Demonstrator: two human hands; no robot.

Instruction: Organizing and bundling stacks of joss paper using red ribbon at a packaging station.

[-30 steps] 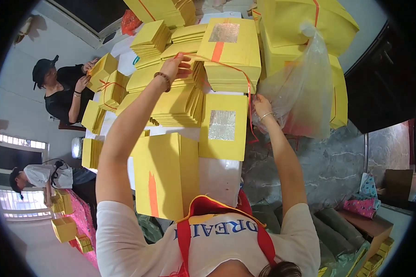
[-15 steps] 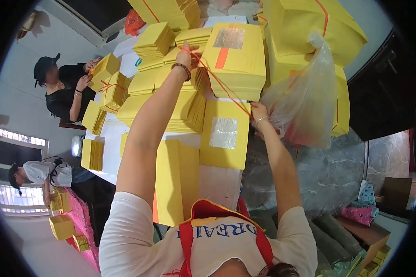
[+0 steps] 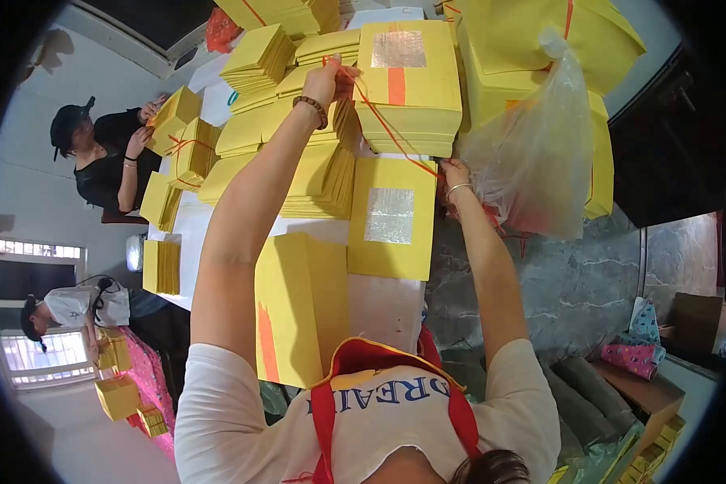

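Observation:
My left hand (image 3: 323, 83) is closed around a red string (image 3: 377, 118), at the left side of a tall stack of yellow paper (image 3: 419, 95). The top sheet of that stack bears a silver foil square and an orange strip. From there the string slants down across the stack's front left corner to my right hand (image 3: 454, 175), which pinches it at the table's right edge. Nearer me lies a flat yellow sheet (image 3: 363, 258) with its own foil square, right beside my right hand. Some fingertips of both hands are hidden.
Yellow bundles (image 3: 319, 184) crowd the table left of the stack. A clear plastic bag (image 3: 532, 161) hangs beside my right hand, against big yellow bundles. A tall yellow block (image 3: 294, 302) stands near my chest. Another person (image 3: 109, 157) handles a bundle at the left.
The string sags a little where it ran straight before. My right hand has drawn slightly in, and the view has tipped so the table sits higher in the picture.

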